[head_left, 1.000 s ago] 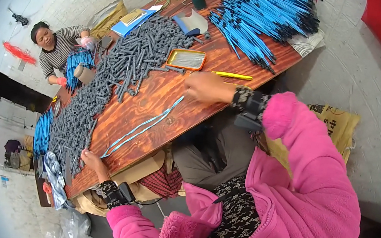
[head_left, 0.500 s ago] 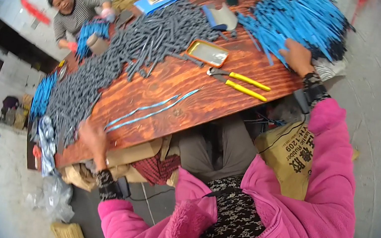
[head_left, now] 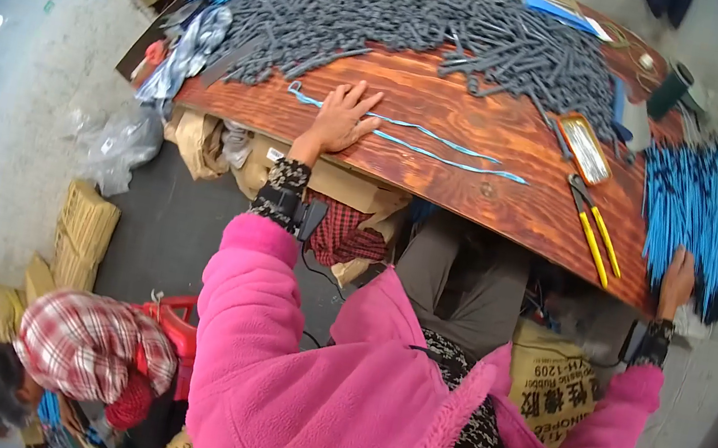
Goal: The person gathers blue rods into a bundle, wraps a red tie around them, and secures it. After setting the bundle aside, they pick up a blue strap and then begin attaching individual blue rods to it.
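Observation:
My left hand (head_left: 344, 119) lies on the wooden table with its fingers spread, palm down over a thin pale blue cord (head_left: 435, 138). The cord is doubled: a small loop shows left of the hand and two loose strands run off to the right. At the table's right end, my right hand (head_left: 677, 280) is at the near edge of a big pile of blue strips (head_left: 708, 211) with dark ends. Its fingers look drawn together; what they hold, if anything, is hidden against the strips.
A long heap of short grey rods (head_left: 355, 19) covers the table's far side. Yellow-handled pliers (head_left: 598, 231) and an orange-rimmed tin (head_left: 584, 149) lie left of the blue pile. Behind stands a dark green bottle (head_left: 670, 91). A person in a checked shirt (head_left: 96, 346) bends at lower left.
The view has swung to the left. My left hand has gone from the table's near left part onto the pale blue cord. My right hand is still at the blue strips.

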Action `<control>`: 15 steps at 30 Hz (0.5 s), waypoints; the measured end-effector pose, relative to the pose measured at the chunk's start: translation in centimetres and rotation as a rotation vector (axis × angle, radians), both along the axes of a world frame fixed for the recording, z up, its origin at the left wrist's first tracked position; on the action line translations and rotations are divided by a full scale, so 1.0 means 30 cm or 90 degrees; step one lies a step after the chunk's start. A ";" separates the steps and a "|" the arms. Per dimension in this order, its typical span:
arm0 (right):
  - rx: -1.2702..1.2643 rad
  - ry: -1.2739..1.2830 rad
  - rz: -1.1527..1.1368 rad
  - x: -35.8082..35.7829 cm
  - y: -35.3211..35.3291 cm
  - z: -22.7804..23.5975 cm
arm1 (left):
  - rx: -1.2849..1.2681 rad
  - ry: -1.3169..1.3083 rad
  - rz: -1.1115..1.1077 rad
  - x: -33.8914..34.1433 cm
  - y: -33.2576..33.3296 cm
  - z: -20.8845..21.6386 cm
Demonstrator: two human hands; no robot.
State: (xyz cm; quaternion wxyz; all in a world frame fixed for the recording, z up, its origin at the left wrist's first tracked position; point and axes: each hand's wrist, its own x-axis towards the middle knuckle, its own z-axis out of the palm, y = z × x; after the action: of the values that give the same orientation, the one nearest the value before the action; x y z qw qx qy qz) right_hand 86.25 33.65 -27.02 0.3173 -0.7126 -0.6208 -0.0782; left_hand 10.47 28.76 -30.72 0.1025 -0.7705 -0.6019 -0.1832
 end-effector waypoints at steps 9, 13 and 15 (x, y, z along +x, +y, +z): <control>0.280 -0.491 0.053 0.468 0.131 -0.045 | 0.126 0.285 -0.159 -0.156 0.300 -0.024; 0.047 0.259 0.045 0.051 0.251 0.002 | -0.060 -0.062 0.010 -0.192 0.161 0.063; 0.077 0.309 0.051 0.003 0.244 0.046 | -0.010 -0.119 0.020 -0.069 0.115 0.132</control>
State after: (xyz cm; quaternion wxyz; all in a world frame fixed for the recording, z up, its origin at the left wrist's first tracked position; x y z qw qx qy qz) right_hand 86.34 40.96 -25.64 0.5020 -0.6648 -0.5487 0.0705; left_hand 8.42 32.22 -26.77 0.0429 -0.7415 -0.6219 -0.2482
